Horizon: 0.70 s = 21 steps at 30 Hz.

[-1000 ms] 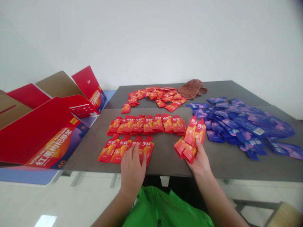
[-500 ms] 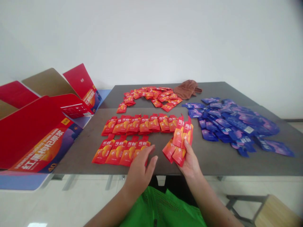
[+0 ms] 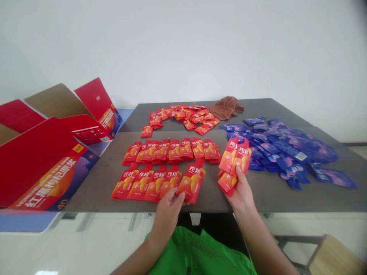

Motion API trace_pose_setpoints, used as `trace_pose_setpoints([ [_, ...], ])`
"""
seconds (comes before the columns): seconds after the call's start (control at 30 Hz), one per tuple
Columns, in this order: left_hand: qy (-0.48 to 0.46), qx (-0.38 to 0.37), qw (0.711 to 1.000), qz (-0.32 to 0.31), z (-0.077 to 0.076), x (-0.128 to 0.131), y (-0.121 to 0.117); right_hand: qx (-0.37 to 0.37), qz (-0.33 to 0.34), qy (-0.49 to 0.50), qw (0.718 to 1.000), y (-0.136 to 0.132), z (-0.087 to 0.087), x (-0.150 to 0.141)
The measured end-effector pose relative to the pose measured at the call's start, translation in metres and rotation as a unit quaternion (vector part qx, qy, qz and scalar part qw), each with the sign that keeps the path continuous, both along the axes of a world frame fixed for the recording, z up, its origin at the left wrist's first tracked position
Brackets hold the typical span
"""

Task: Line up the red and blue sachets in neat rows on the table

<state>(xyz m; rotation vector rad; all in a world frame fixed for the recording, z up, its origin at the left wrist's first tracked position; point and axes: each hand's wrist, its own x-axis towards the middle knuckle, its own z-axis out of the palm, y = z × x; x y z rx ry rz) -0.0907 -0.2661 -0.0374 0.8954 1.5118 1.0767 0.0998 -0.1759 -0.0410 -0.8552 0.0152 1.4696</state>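
Observation:
My left hand (image 3: 169, 204) pinches the lower edge of a red-orange pouch (image 3: 191, 182), slightly tilted, at the right end of the front row of pouches (image 3: 155, 185). In my right hand (image 3: 241, 191) is a small bunch of the same red pouches (image 3: 233, 162), fanned out over the table. Behind the front row lies a second row of red pouches (image 3: 174, 150), overlapping side by side. The fingers of my right hand are partly hidden behind the bunch.
A loose heap of red pouches (image 3: 183, 114) lies farther back, beside a brown cloth (image 3: 228, 107). Blue pouches (image 3: 281, 149) are piled on the right. Open red cartons (image 3: 43, 152) stand at the left. A stool (image 3: 334, 258) is at the lower right, below the grey table (image 3: 212, 202).
My left hand, empty before, has taken hold of one pouch at the end of the front row. My right hand has moved right with its bunch.

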Motion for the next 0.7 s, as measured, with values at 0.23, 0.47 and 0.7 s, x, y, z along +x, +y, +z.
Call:
trace_pose_setpoints([
  [0.23,0.131,-0.032,0.991,-0.018,-0.01,-0.006,-0.009,-0.001,0.029,-0.004,1.0,-0.005,-0.008,-0.004],
  [0.47,0.417,0.128,0.898,-0.065,0.0,-0.01,-0.018,0.008,0.05,0.005,0.999,-0.012,-0.012,-0.008],
  [0.7,0.298,0.198,0.923,-0.144,0.013,0.006,0.011,0.03,0.119,0.027,0.992,-0.028,-0.008,-0.028],
])
